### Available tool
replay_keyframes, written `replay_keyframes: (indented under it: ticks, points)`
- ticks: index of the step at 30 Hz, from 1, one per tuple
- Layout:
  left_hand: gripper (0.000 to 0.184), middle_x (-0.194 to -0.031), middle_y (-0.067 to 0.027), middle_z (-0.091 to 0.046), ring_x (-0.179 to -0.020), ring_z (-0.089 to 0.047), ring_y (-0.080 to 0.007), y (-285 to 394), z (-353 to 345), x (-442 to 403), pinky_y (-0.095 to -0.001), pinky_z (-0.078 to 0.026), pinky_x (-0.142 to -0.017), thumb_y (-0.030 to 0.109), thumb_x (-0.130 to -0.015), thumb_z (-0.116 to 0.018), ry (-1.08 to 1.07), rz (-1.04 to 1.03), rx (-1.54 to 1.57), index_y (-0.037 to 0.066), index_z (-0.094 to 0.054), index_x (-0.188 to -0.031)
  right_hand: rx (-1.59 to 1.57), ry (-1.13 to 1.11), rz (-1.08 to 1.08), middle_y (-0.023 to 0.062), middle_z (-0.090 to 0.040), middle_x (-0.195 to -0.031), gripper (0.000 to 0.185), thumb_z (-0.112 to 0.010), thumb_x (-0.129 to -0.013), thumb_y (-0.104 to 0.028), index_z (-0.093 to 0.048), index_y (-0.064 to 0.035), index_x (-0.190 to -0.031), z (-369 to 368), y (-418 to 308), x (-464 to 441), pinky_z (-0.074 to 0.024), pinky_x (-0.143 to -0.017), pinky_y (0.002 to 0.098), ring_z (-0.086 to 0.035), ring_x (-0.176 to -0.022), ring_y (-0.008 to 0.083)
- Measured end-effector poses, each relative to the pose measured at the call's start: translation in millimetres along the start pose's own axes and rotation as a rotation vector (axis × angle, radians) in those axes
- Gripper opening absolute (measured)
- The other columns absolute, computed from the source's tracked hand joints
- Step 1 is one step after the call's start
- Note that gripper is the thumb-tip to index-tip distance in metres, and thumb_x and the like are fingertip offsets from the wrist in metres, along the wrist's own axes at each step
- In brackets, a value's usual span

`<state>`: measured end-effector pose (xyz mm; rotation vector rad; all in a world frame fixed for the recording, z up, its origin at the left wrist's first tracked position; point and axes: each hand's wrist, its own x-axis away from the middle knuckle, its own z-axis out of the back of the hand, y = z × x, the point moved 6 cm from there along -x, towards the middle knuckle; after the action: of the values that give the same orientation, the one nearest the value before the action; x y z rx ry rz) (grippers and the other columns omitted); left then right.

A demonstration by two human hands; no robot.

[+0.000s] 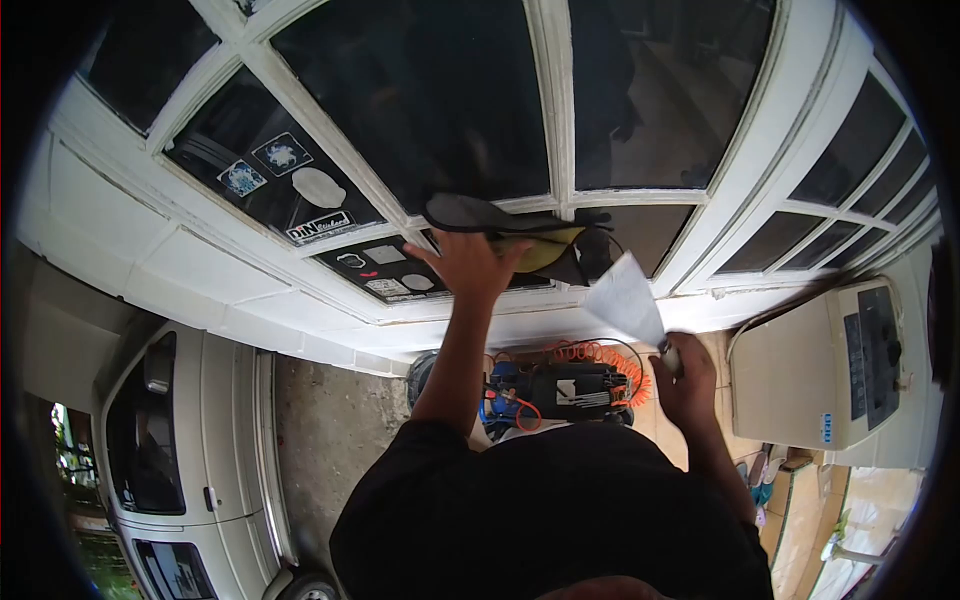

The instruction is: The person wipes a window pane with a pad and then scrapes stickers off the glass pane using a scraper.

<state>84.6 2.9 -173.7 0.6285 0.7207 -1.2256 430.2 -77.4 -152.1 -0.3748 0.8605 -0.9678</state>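
Observation:
My left hand (470,262) is raised to the white-framed window, fingers spread, at the edge of a dark, soft-looking item (470,212) with an olive-yellow part (540,255). I cannot tell what kind of thing it is. My right hand (690,375) is closed around the handle of a putty knife (628,303). Its wide, pale blade points up and left toward the window, apart from my left hand. The blade looks slightly blurred.
Stickers (320,187) cover the window's left panes. Below, near my body, stand a black toolbox-like case (570,390) and a coiled orange hose (637,385). A washing machine (800,365) is at right, a parked vehicle (225,430) at left.

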Motion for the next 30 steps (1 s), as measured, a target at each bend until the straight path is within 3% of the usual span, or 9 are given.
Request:
replay_keyframes:
  ticks: [3, 5, 8, 14, 18, 21, 23, 26, 30]
  points:
    - [0.109, -0.146, -0.0233, -0.051, -0.149, -0.033, -0.0427, 50.9, 4.3, -30.1, -0.0856, 0.001, -0.106, 0.092, -0.072, -0.056, -0.041, -0.032, 0.195, 0.002, -0.058, -0.135, 0.069, 0.082, 0.121, 0.0215, -0.063, -0.126, 0.034, -0.077, -0.083, -0.002, -0.062, 0.0006, -0.113, 5.7, -12.9, -37.4, -0.0492, -0.100, 0.0459, -0.061, -0.118, 0.0412]
    - [0.107, -0.144, -0.0252, -0.052, -0.146, -0.037, -0.0417, 91.3, -0.5, -42.5, -0.0858, 0.004, -0.105, 0.092, -0.074, -0.053, -0.159, -0.333, 0.030, 0.002, -0.062, -0.131, 0.061, 0.155, 0.099, 0.0221, -0.058, -0.136, 0.031, -0.076, -0.087, -0.006, -0.063, 0.0007, -0.114, 17.6, -27.2, -61.8, -0.0485, -0.102, 0.0461, -0.059, -0.123, 0.0410]
    - [0.105, -0.144, -0.0233, -0.054, -0.145, -0.039, -0.0426, 87.3, 15.2, -48.2, -0.0862, 0.005, -0.105, 0.092, -0.075, -0.051, 0.100, -0.353, 0.122, 0.000, -0.067, -0.123, 0.034, 0.272, 0.129, 0.0220, -0.057, -0.138, 0.030, -0.075, -0.089, -0.007, -0.063, 0.0007, -0.115, 32.8, -33.7, -85.6, -0.0485, -0.102, 0.0456, -0.058, -0.125, 0.0409]
    - [0.107, -0.143, -0.0219, -0.056, -0.148, -0.035, -0.0441, 85.2, 72.3, -148.9, -0.0886, 0.001, -0.102, 0.092, -0.069, -0.058, 0.222, -0.387, 0.077, 0.000, -0.068, -0.121, -0.035, 0.364, 0.199, 0.0223, -0.060, -0.136, 0.033, -0.074, -0.091, -0.008, -0.060, -0.0010, -0.119, 49.8, -55.8, -125.0, -0.0486, -0.102, 0.0425, -0.060, -0.124, 0.0411]
    - [0.105, -0.140, -0.0207, -0.058, -0.150, -0.032, -0.0406, 88.2, 115.4, -206.8, -0.0889, -0.003, -0.101, 0.092, -0.067, -0.059, 0.410, -0.439, 0.076, 0.001, -0.069, -0.119, -0.266, 0.454, 0.242, 0.0181, -0.061, -0.133, 0.029, -0.069, -0.094, -0.001, -0.061, -0.0001, -0.121, 57.1, -84.6, -146.2, -0.0491, -0.101, 0.0367, -0.062, -0.123, 0.0302]
    - [0.106, -0.141, -0.0205, -0.058, -0.152, -0.029, -0.0384, 47.4, 127.9, -206.5, -0.0888, -0.002, -0.102, 0.092, -0.069, -0.057, 0.228, -0.301, -0.097, 0.002, -0.068, -0.123, -0.274, 0.430, 0.281, 0.0183, -0.062, -0.131, 0.030, -0.070, -0.093, -0.001, -0.061, -0.0007, -0.121, 49.5, -96.7, -145.4, -0.0486, -0.101, 0.0363, -0.062, -0.121, 0.0310]
    - [0.111, -0.146, -0.0213, -0.055, -0.152, -0.028, -0.0381, -1.6, 143.6, -211.9, -0.0886, 0.000, -0.103, 0.094, -0.071, -0.053, 0.046, -0.068, -0.191, 0.004, -0.063, -0.135, -0.173, 0.442, 0.310, 0.0185, -0.064, -0.128, 0.030, -0.071, -0.091, -0.001, -0.062, -0.0013, -0.120, 44.3, -99.2, -142.4, -0.0491, -0.100, 0.0374, -0.064, -0.117, 0.0325]
    - [0.122, -0.150, -0.0241, -0.050, -0.152, -0.026, -0.0408, -51.5, 150.6, -208.3, -0.0882, 0.002, -0.104, 0.096, -0.070, -0.049, 0.257, -0.022, -0.318, -0.001, -0.055, -0.143, -0.252, 0.392, 0.258, 0.0180, -0.066, -0.124, 0.031, -0.072, -0.089, 0.000, -0.063, -0.0019, -0.118, 25.3, -94.2, -142.9, -0.0505, -0.094, 0.0400, -0.065, -0.110, 0.0350]
    - [0.127, -0.152, -0.0272, -0.047, -0.152, -0.024, -0.0447, -34.3, 147.8, -218.2, -0.0878, 0.002, -0.104, 0.096, -0.073, -0.047, 0.227, -0.006, -0.261, -0.008, -0.050, -0.145, -0.238, 0.342, 0.290, 0.0170, -0.067, -0.120, 0.030, -0.073, -0.088, -0.001, -0.063, -0.0022, -0.116, 4.8, -102.2, -144.0, -0.0499, -0.093, 0.0403, -0.065, -0.107, 0.0354]
